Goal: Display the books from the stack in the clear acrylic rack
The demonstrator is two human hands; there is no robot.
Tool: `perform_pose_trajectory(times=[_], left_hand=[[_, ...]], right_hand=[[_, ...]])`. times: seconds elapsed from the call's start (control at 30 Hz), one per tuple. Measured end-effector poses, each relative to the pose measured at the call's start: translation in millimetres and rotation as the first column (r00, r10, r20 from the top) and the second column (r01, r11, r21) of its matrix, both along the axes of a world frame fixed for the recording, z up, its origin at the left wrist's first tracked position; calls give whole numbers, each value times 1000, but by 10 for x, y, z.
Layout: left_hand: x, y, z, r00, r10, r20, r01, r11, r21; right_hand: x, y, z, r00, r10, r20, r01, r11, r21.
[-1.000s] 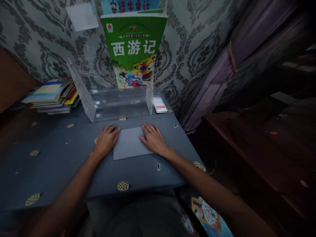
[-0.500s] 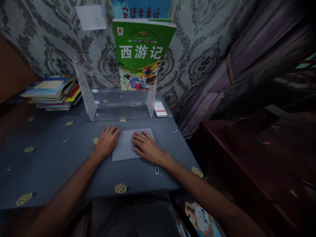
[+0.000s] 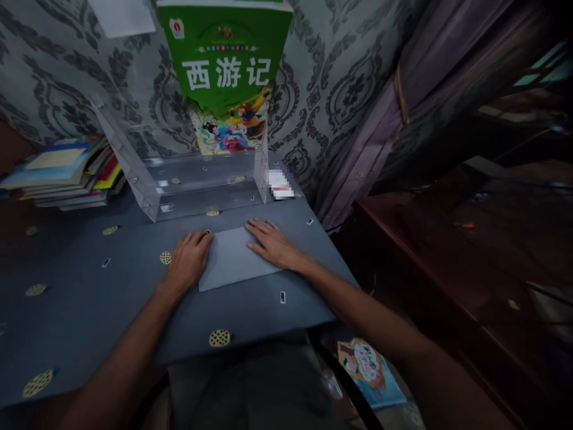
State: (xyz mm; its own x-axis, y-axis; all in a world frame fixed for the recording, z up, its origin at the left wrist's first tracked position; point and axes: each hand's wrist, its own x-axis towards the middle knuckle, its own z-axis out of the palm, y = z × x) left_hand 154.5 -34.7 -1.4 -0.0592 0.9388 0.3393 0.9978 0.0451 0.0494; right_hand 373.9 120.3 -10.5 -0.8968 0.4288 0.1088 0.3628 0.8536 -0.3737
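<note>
A pale sheet of paper (image 3: 237,257) lies flat on the table in front of me, its left and right sides partly covered by my hands. My left hand (image 3: 190,257) rests at the paper's left edge, palm down, fingertips by the far left corner. Over the right part of the sheet lies my right hand (image 3: 273,243), its fingers stretched toward the far edge and the thumb apart. Neither hand has the paper lifted. Just beyond stands a clear plastic book stand (image 3: 201,200), with a green picture-covered book (image 3: 228,77) upright behind it.
Stacked books (image 3: 67,173) sit at the back left of the patterned blue tablecloth (image 3: 89,316). A small blurred white item (image 3: 280,186) is right of the stand. A dark red surface (image 3: 430,286) and a purple curtain (image 3: 358,149) are to the right. Another book (image 3: 371,373) lies below the table edge.
My right hand has slid toward the paper's far right side, uncovering more of the sheet. My left hand stays at the left edge. The camera view has turned a little.
</note>
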Motion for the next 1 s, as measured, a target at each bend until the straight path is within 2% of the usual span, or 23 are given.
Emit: perform_pose_trajectory(times=[0.07,0.17,0.27,0.33,0.43,0.63,0.83,1.0], left_hand=[[50,-6,19,998,-57,-15,58,997,44],[221,-21,58,966,-258,3,257,963,76],[450,-44,83,901,-432,37,431,902,31],[572,-53,85,874,-484,43,486,874,-21],[651,-50,74,870,-491,30,492,869,-52],[611,-21,44,874,-483,51,485,874,-32],[623,-11,19,866,-496,67,497,868,7],[641,-8,27,870,-493,10,493,870,26]], right_hand=[[15,72,-23,1000,-19,-17,19,1000,1],[13,108,-53,998,-20,-56,20,1000,13],[-5,113,-69,995,-29,-90,31,999,28],[-17,117,-69,994,-32,-107,36,999,37],[-31,117,-55,993,-27,-115,34,998,52],[-31,6,-5,990,-51,-128,68,989,132],[-103,-180,-83,976,118,-183,-107,992,71],[-134,-153,-123,975,91,-202,-74,993,89]])
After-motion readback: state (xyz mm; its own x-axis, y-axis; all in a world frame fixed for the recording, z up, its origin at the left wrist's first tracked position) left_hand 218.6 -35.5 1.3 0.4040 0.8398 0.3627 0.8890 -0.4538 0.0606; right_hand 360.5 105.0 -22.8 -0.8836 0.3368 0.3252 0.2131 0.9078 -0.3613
